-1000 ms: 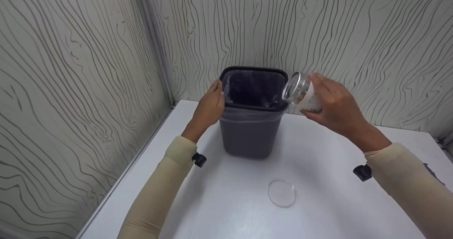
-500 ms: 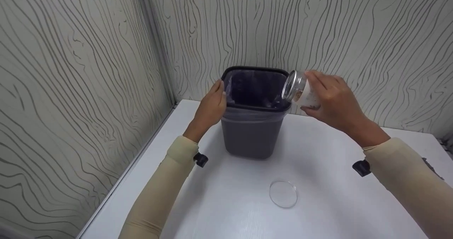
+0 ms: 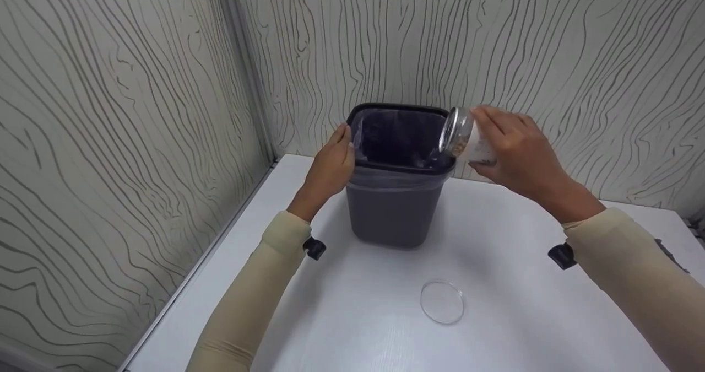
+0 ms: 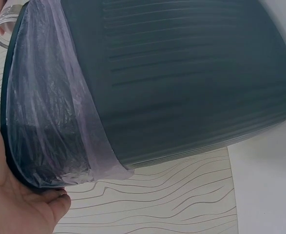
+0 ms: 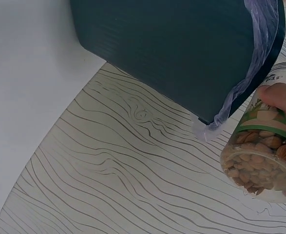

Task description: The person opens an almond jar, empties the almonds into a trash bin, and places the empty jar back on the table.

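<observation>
A dark grey trash bin [image 3: 391, 212] stands upright at the back, lined with a thin translucent bag [image 4: 50, 92] folded over its rim. My left hand [image 3: 332, 165] grips the rim at the bin's left side, fingertips [image 4: 60, 207] against the outer edge. In my right hand [image 3: 520, 157] is a clear labelled jar [image 3: 478, 145], tipped on its side with its uncovered mouth at the bin's right rim. Brown almond-like nuts [image 5: 262, 161] fill part of the jar, and some lie near its mouth in the head view.
A clear round lid or ring [image 3: 442, 302] lies on the white table [image 3: 363, 311] in front of the bin. Wood-patterned walls [image 3: 440, 41] rise behind and to the left. Something small and dark [image 3: 671, 255] shows at the table's right, partly behind the right sleeve.
The right hand has tilted the jar further and moved it slightly up and left, and nuts have slid toward its mouth. The left hand keeps its hold on the bin.
</observation>
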`<action>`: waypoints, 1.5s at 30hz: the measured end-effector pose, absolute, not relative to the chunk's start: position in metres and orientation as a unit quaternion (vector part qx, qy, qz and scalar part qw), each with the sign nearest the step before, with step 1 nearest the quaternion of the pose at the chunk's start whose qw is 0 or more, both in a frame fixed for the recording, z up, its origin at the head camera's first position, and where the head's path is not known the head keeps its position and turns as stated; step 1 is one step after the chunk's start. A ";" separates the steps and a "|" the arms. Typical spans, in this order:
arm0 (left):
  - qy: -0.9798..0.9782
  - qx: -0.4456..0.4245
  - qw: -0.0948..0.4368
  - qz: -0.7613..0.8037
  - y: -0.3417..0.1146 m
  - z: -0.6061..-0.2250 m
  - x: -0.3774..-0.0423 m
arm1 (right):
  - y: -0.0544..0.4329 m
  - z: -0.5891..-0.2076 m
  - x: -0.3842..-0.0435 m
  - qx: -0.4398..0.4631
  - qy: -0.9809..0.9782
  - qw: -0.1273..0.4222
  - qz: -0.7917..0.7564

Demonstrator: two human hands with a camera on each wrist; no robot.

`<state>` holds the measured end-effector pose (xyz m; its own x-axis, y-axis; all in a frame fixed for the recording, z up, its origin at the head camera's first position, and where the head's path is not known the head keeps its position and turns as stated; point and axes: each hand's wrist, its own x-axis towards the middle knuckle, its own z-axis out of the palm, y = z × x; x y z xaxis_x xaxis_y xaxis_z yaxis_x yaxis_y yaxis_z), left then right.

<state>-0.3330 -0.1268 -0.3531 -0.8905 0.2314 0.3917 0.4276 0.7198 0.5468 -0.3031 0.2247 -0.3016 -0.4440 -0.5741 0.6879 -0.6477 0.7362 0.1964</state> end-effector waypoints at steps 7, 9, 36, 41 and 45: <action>-0.917 -0.181 0.145 -0.324 -0.126 -0.353 -0.333 | 0.225 -0.298 -0.306 0.367 -0.846 0.386 0.031; -0.918 -0.182 0.144 -0.323 -0.126 -0.352 -0.334 | 0.224 -0.296 -0.306 0.371 -0.844 0.387 0.028; -0.920 -0.177 0.147 -0.318 -0.131 -0.349 -0.327 | 0.209 -0.290 -0.301 0.327 -0.874 0.358 0.009; -0.918 -0.178 0.150 -0.321 -0.131 -0.349 -0.327 | 0.209 -0.287 -0.300 0.331 -0.874 0.354 0.004; -0.916 -0.180 0.148 -0.325 -0.131 -0.350 -0.328 | 0.209 -0.284 -0.299 0.331 -0.876 0.352 0.002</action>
<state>-0.3278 -0.1309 -0.3495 -0.8915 0.2331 0.3885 0.4258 0.7238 0.5430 -0.2987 0.2089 -0.2843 -0.5340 -0.5778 0.6173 -0.5802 0.7814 0.2296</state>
